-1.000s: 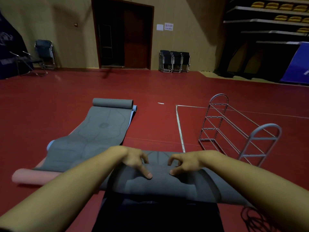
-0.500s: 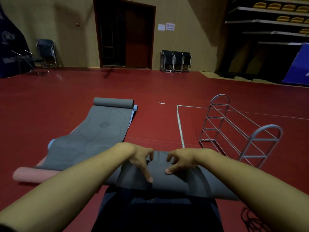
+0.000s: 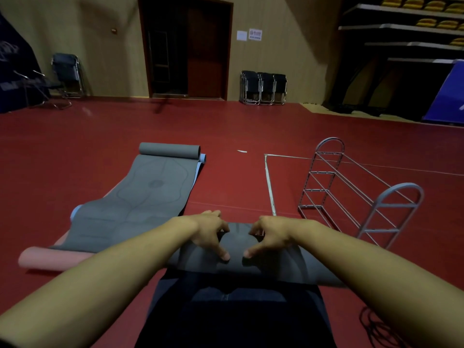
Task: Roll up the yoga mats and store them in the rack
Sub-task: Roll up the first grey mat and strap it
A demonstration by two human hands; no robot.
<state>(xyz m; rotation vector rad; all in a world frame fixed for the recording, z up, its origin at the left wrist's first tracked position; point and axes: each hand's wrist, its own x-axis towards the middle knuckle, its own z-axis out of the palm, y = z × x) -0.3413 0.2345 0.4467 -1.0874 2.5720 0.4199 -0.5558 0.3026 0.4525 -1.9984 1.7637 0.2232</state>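
On the red floor [image 3: 75, 151] at 6 o'clock lies a dark rolled mat [image 3: 251, 264]; the left hand [image 3: 209, 231] and right hand [image 3: 270, 236] curl around it. A grey mat [image 3: 140, 197] lies unrolled at 10 o'clock, the wire rack [image 3: 351, 194] at 2 o'clock.

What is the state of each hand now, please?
Left hand: fingers curled, gripping the dark mat roll.
Right hand: fingers curled, gripping the same roll.
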